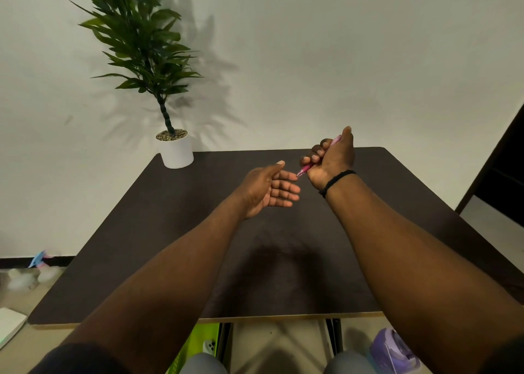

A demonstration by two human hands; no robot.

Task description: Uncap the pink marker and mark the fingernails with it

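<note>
Pen (305, 170) was pink and sat clenched in the right hand (331, 158), tip aimed down at the left hand (269, 189), which was open with fingers spread, both held above the dark worktop (170, 232) near a potted plant (174, 149)

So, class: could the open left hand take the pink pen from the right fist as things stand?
Probably yes: the left hand lies open beside the pen tip, which pokes from the right hand with nothing between.

Potted plant (147, 47) (white pot) on dark table (198, 246); purple container (392, 352) below
</note>
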